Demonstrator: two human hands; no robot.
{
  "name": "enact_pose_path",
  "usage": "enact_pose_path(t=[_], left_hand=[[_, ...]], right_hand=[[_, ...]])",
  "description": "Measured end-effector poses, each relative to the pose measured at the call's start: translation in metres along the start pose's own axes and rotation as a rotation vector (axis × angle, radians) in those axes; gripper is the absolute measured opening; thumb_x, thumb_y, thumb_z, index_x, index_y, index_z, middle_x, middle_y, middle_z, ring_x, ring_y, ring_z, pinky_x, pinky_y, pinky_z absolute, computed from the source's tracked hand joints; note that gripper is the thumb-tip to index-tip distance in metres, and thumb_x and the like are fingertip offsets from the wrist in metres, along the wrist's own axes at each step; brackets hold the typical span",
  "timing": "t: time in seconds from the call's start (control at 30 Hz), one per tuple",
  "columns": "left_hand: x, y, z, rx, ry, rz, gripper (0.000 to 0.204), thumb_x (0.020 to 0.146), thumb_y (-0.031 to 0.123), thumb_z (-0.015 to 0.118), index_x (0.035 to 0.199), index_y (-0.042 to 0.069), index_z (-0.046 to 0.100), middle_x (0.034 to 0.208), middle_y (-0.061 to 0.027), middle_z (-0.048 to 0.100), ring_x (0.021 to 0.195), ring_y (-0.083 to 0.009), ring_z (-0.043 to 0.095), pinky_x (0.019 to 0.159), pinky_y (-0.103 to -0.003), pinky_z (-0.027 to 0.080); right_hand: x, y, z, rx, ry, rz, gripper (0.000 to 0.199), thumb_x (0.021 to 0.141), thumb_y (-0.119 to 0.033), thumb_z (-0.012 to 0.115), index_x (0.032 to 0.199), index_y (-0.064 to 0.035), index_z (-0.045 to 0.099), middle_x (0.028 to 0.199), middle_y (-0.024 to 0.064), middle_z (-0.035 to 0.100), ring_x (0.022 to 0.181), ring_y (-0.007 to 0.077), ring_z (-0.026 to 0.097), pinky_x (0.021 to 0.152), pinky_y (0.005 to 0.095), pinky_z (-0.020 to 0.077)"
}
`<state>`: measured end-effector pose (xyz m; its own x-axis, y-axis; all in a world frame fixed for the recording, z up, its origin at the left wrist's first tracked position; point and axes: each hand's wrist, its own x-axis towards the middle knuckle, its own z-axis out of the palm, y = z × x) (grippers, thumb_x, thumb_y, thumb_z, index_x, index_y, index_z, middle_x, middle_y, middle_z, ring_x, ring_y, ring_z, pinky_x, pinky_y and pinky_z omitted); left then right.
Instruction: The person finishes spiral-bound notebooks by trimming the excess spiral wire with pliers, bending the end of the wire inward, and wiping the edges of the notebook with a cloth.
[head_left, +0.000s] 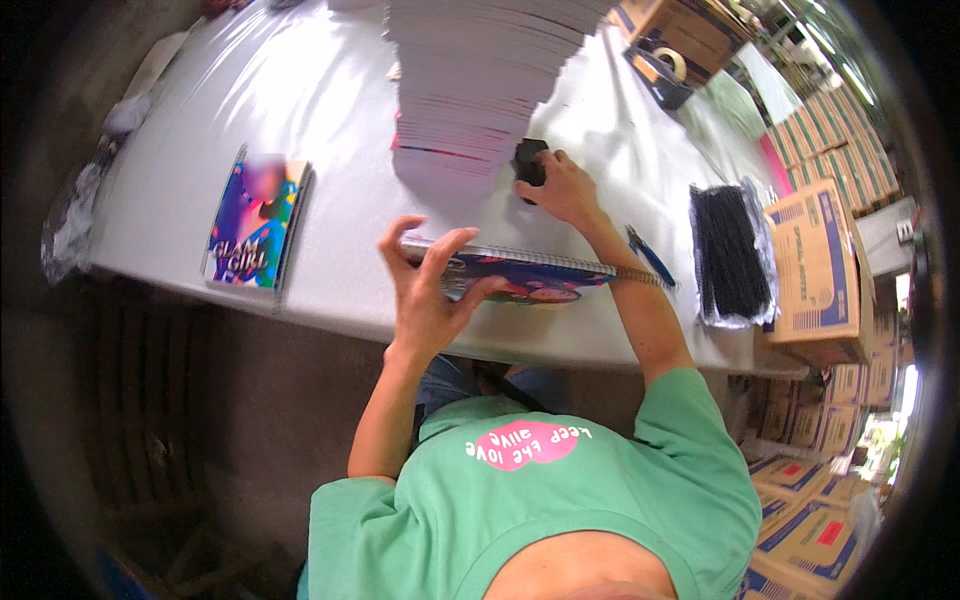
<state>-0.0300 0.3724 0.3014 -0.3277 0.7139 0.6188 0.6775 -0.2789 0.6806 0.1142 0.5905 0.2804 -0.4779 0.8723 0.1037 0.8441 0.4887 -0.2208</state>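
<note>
My left hand (430, 285) grips a spiral notebook (540, 277) by its left end, thumb against the colourful cover and fingers on the other side. The notebook is held on edge above the table's front part, its coil along the top and jutting past the right end. Farther off, my right hand (562, 188) has its fingers closed around a small black block-like object (529, 163), whose kind I cannot make out. This object is beside the foot of a tall stack of paper sheets (470, 100). A pair of blue-handled pliers (652, 258) lies right of my right forearm.
Another colourful spiral notebook (258, 225) lies at left on the white-covered table (160, 200). At right are a bundle of black plastic coils (733, 255) in clear wrap and a cardboard box (815, 270). A tape dispenser (662, 75) stands far right, with more cartons (810, 510) below.
</note>
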Motion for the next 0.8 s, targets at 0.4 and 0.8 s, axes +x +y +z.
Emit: enact_pose_path(t=[0.4,0.8], left_hand=[[0.013,-0.028,0.022,-0.121,0.03,0.154,0.057,0.049,0.029,0.087,0.096,0.013,0.059,0.093,-0.0049,0.048,0.095,-0.0234,0.045,0.071,-0.036,0.045],[0.023,-0.023,0.02,-0.286,-0.044,0.087,0.045,0.05,0.028,0.087,0.083,0.012,0.061,0.082,-0.0008,0.06,0.09,-0.0239,0.045,0.075,-0.037,0.041]], right_hand=[[-0.01,0.01,0.019,0.28,0.352,-0.116,0.059,0.068,0.001,0.051,0.125,-0.0075,0.038,0.102,0.0237,0.055,0.089,0.0398,0.059,0.08,0.0449,0.0481],[-0.071,-0.035,-0.064,1.395,0.072,-0.2,0.069,0.067,0.004,0.064,0.129,-0.0069,0.037,0.113,0.0076,0.054,0.105,0.018,0.053,0.088,0.0315,0.0452]])
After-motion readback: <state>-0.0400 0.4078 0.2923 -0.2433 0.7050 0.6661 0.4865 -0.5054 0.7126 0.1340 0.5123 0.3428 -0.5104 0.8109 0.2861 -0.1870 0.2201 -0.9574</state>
